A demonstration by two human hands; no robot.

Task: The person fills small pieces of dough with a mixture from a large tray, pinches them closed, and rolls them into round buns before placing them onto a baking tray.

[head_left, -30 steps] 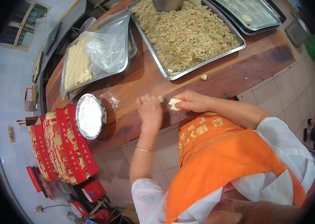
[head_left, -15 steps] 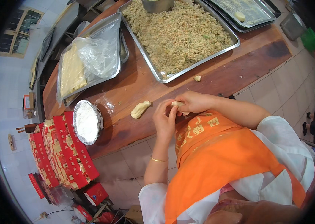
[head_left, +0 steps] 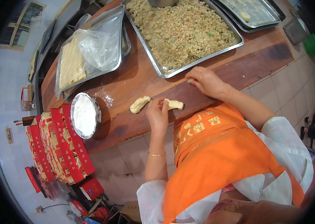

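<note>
My left hand (head_left: 158, 115) is at the table's near edge, thumb and fingers closed on the left end of a pale piece of dough (head_left: 175, 105) lying on the wood. Just left of that hand rests a second, folded-looking dough piece (head_left: 140, 105). My right hand (head_left: 206, 83) is over the table close to the large filling tray (head_left: 202, 57), fingertips pinched together and pointing left. What those fingertips hold, if anything, is too small to make out. Crumbly, beige filling (head_left: 181, 35) is heaped in the tray.
A foil-like bowl of white flour (head_left: 84, 116) stands at the table's left edge. Behind it, a metal tray holds plastic-covered dough strips (head_left: 72, 63). Stacked red cartons (head_left: 58, 145) are at the left. A tray with one dough round (head_left: 244, 16) sits far right.
The dough I held in both hands is now on the table under my left hand. My right hand has moved away, forward and right, over where a small dough scrap lay.
</note>
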